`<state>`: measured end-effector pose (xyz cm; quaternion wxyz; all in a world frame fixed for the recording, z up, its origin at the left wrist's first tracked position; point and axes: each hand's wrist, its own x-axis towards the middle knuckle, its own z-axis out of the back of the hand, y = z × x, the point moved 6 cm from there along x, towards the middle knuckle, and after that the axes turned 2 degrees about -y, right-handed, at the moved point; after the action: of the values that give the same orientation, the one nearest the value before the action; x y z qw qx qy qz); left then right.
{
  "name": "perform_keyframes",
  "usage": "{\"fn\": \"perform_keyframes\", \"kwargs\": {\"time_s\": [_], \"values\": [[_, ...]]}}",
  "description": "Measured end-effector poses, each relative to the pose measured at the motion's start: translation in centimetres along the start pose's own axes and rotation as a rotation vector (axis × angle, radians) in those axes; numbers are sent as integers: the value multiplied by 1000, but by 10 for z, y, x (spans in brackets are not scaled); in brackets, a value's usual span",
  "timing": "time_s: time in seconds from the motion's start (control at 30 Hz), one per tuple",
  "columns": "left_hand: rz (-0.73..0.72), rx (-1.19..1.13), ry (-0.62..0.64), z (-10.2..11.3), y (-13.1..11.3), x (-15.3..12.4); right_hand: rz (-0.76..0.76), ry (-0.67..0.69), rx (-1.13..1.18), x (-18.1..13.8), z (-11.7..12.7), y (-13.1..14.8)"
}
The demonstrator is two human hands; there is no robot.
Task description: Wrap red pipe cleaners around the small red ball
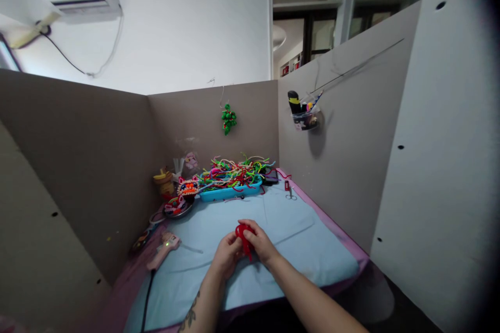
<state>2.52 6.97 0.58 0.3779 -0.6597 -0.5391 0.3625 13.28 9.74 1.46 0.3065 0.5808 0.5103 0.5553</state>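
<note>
Both my hands meet over the light blue cloth (297, 239) near the front middle of the table. My left hand (225, 256) and my right hand (261, 242) are closed in a pinch on a red pipe cleaner (244, 237), bent into a small looped shape between my fingers. Its lower end hangs down between the two hands. A blue tray (230, 192) heaped with colourful pipe cleaners (234, 170) stands at the back of the table.
A pink glue gun (164, 250) with a black cord lies left of my hands. Small scissors (289, 191) lie at the back right. Craft figures and a dish (178, 207) stand back left. Grey partition walls enclose the table; a pen cup (305, 117) hangs on the right wall.
</note>
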Motion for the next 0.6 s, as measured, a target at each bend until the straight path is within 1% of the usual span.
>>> {"fn": "perform_keyframes", "kwargs": {"time_s": [0.13,0.37,0.5,0.6], "values": [[-7,4,-48,3,0,1,46,-14,-61,1,1,3],[-17,-26,-21,-4,-6,-3,-38,-94,28,3,7,-16],[-63,5,-79,-2,-6,0,29,-87,-57,4,7,-11],[-87,14,-85,-2,-5,1,77,-112,-122,4,8,-4]]}}
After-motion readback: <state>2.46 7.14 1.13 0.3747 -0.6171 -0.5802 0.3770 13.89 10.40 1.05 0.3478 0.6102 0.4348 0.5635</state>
